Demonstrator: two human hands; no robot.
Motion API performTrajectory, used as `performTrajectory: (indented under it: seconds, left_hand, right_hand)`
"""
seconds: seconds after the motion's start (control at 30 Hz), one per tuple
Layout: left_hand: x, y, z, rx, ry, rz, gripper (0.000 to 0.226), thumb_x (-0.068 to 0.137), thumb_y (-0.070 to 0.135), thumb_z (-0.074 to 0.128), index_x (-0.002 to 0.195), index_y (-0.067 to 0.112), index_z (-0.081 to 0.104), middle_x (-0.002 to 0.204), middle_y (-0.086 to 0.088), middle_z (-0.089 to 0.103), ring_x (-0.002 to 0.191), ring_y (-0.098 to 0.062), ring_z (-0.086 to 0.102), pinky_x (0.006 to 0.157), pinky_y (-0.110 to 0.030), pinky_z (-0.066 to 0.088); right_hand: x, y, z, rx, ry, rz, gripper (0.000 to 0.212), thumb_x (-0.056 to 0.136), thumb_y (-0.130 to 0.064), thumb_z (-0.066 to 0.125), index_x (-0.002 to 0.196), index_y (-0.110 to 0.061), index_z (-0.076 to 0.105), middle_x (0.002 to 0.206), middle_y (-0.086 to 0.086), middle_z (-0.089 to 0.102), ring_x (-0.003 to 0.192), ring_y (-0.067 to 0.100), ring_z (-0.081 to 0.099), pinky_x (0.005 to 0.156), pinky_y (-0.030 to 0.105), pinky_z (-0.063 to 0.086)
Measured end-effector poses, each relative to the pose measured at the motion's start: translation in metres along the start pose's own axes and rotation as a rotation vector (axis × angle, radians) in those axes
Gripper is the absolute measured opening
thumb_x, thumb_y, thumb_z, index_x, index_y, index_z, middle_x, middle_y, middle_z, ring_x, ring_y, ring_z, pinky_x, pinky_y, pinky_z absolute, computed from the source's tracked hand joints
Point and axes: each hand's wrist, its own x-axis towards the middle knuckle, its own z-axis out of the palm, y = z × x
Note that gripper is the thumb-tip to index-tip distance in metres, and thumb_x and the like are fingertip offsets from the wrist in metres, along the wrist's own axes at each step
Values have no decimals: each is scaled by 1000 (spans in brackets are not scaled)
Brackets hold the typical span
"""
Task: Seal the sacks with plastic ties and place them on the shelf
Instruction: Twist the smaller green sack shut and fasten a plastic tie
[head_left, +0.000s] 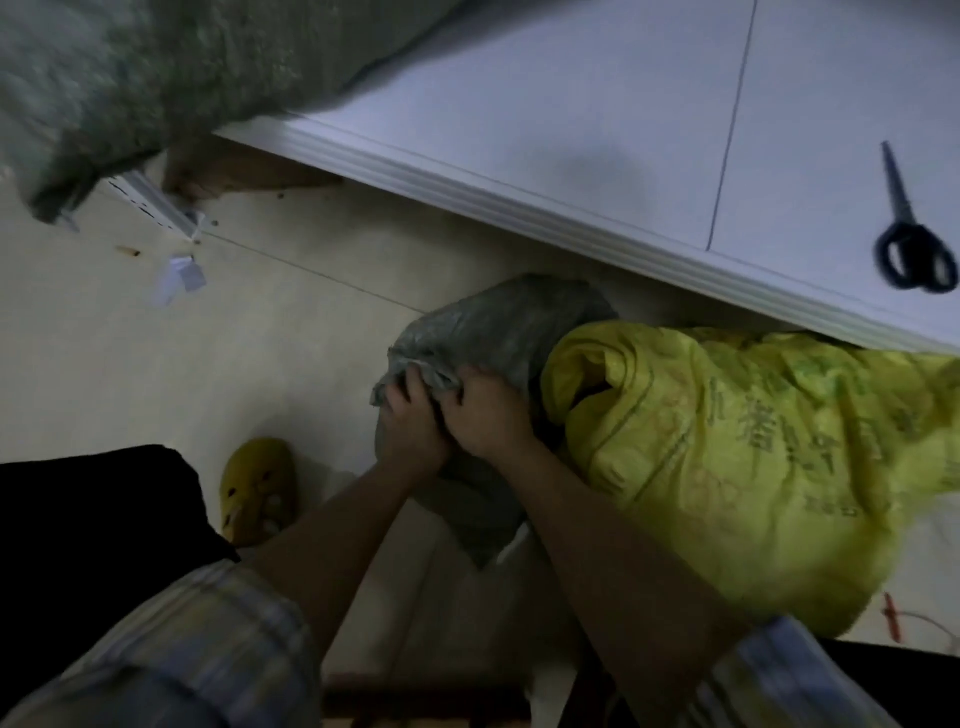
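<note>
Your left hand (413, 421) and right hand (485, 415) both grip the bunched mouth of the grey sack (493, 332). It stands on the floor by the table's (571, 130) near edge, touching the yellow sack (727, 441), mouth toward you.

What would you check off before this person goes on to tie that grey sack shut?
1. Left hand grips the gathered mouth of the grey sack: ok.
2. Right hand grips the same mouth: ok.
3. Mouth bunched tight enough for a tie: cannot tell, the hands cover it.
4. Plastic tie within reach: not ok, none is visible.
5. Scissors at hand on the white table: ok.
6. Yellow sack clear of the work: not ok, it lies against the grey one.
</note>
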Motion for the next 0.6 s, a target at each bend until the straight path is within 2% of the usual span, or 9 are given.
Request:
performTrajectory:
  seconds: [0.07, 0.13, 0.2, 0.23, 0.3, 0.33, 0.4, 0.47, 0.6]
  left_hand:
    - [-5, 8, -25, -156, 104, 33, 77, 84, 32, 63, 146, 11, 22, 148, -19, 16, 130, -36, 27, 104, -47, 34]
    - [-12, 18, -54, -282, 169, 107, 51, 88, 20, 57, 135, 7, 40, 142, -20, 30, 126, -36, 36, 104, -45, 37]
    - [-25, 28, -80, -325, 160, 172, 31, 89, 12, 50, 119, 5, 56, 132, -20, 47, 118, -34, 48, 99, -40, 41]
    - [-34, 34, -92, -368, 144, 183, 25, 90, 12, 49, 110, 5, 61, 121, -18, 56, 108, -30, 54, 91, -37, 43]
    - [-60, 48, -112, -472, 98, 159, 16, 91, 15, 49, 95, 9, 63, 100, -13, 64, 91, -24, 57, 77, -30, 41]
    - [-74, 53, -121, -516, 74, 144, 15, 91, 17, 50, 93, 11, 63, 96, -12, 64, 89, -23, 57, 76, -29, 41]
    - [-100, 62, -134, -597, 79, 150, 15, 91, 21, 52, 94, 13, 64, 97, -10, 65, 89, -20, 57, 75, -27, 41]
    - [-125, 69, -147, -657, 136, 171, 20, 92, 24, 51, 100, 14, 65, 101, -8, 65, 90, -18, 57, 75, -24, 38]
    - [-160, 83, -182, -711, 304, 237, 31, 91, 25, 52, 117, 8, 57, 119, -13, 61, 111, -28, 55, 86, -27, 39]
  right_hand:
    - [-13, -18, -21, 149, 70, -3, 18, 94, -26, 43, 84, -12, 47, 93, 14, 59, 79, 24, 52, 66, 27, 32]
    - [-24, -27, -47, 219, 137, 12, 19, 95, -24, 42, 81, -11, 46, 92, 18, 59, 80, 27, 53, 65, 29, 32]
    - [-34, -33, -74, 248, 204, 30, 22, 96, -23, 41, 83, -8, 50, 95, 21, 60, 87, 30, 56, 66, 29, 30]
    - [-39, -35, -87, 257, 229, 33, 23, 96, -22, 41, 82, -8, 52, 95, 22, 61, 88, 31, 57, 66, 29, 30]
    - [-53, -41, -110, 275, 274, 28, 25, 95, -21, 42, 74, -10, 49, 89, 23, 61, 85, 30, 56, 65, 28, 28]
    - [-62, -46, -121, 298, 299, 26, 28, 96, -21, 42, 69, -12, 45, 83, 21, 58, 81, 27, 54, 63, 28, 27]
    - [-82, -59, -141, 371, 368, 20, 31, 96, -20, 40, 66, -12, 43, 76, 14, 52, 75, 23, 50, 62, 28, 27]
    - [-105, -76, -161, 469, 407, 21, 30, 96, -22, 36, 71, -10, 46, 74, 9, 51, 71, 22, 49, 65, 32, 33]
    - [-148, -103, -196, 636, 519, -3, 31, 97, -22, 34, 68, -14, 38, 68, -1, 40, 62, 11, 38, 60, 31, 32]
